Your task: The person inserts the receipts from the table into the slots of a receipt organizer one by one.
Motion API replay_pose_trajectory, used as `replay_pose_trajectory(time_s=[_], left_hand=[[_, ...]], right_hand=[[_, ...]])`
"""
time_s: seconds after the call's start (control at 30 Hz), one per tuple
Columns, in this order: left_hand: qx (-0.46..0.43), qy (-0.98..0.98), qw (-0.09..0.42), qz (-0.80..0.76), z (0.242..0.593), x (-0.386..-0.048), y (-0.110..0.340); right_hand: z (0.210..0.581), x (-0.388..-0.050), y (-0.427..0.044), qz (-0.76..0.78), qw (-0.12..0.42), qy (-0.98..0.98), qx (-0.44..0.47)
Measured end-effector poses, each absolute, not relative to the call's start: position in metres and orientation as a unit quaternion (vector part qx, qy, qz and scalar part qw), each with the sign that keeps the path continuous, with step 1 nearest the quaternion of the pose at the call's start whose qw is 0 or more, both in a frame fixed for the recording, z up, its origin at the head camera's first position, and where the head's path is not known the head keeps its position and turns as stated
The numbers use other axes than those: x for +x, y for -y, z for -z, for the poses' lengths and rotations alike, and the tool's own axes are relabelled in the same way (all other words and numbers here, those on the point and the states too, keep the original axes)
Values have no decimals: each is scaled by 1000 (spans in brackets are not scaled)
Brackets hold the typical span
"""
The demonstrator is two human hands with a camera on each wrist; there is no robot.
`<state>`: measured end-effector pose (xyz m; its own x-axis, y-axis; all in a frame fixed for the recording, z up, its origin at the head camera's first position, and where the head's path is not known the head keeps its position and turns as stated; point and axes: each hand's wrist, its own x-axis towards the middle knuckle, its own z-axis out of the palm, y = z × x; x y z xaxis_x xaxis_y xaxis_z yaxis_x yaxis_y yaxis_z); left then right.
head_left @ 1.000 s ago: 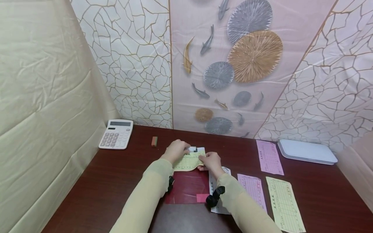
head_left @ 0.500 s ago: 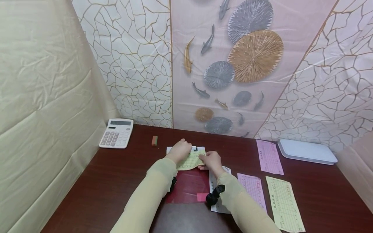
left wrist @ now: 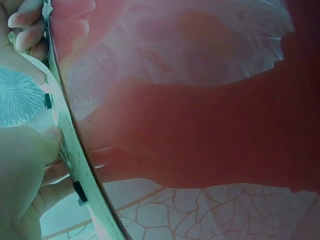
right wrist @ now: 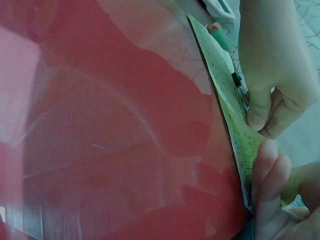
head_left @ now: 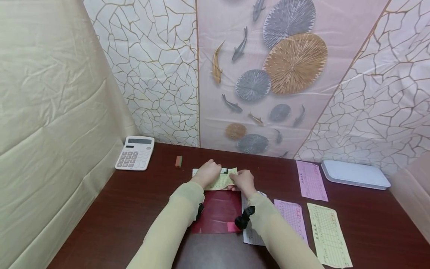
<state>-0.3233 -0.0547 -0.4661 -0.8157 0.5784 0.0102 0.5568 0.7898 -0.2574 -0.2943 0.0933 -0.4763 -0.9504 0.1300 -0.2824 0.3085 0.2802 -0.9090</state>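
Two pinching hands (head_left: 208,173) (head_left: 245,182): clip (head_left: 226,172), yellow sheet (head_left: 221,182)

"What's everything lying on?"
"A dark reddish-brown table (head_left: 134,201)."
"And toward the left?"
"A white calculator (head_left: 135,153) at the back, with a small orange-and-green block (head_left: 178,161) to its right."
"Middle?"
"A red clipboard (head_left: 221,211), a white printed sheet (head_left: 250,237) at its right edge."
"Further right?"
"A pink slip (head_left: 291,216), a yellow slip (head_left: 329,235), another pink slip (head_left: 311,180) behind them, and a pale flat case (head_left: 356,174)."
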Motion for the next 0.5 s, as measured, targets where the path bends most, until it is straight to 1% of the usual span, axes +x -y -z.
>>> replay_pose_trajectory(time_s=[0.27,0.5], left_hand=[[-286,955,47,-69,466,-325,56],[-227,968,-5,108,469,-325,66]], right_hand=[[476,-296,-97,523,59,-841,125],[474,-294,-104,506,83,-852,104]])
